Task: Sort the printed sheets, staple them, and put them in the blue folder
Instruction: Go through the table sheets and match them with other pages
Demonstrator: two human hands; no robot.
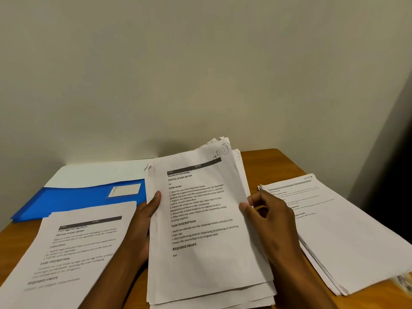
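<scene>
A person's two hands hold up a thick stack of printed sheets (207, 230) above a wooden table (283, 163), its orange-brown top smooth and its far corner rounded. The left hand (142, 224) grips the stack's left edge, thumb laid flat on the top page and the fingers hidden behind the paper. The right hand (269, 217) pinches the right edge between thumb and curled fingers, where the sheets fan apart slightly. The top page is white and faintly wrinkled, printed in black with a dark header bar and bold headings, and carries handwritten marks at its upper right corner; the corners of the pages behind it look frayed and uneven.

Left of the left hand, and partly beyond it, lies the blue folder (73, 201), open and flat, its glossy plastic pocket bearing a small pale rectangular label (124, 190) and its inner flap showing white. Nearer than the folder, just beside the left forearm, a second set of printed pages (66, 248) rests on the table, overlapping the folder's near edge. Right of the right hand sits another pile of papers (341, 230), its layered edges visible along the near side. A plain, matte, off-white wall (200, 74) rises behind the table.
</scene>
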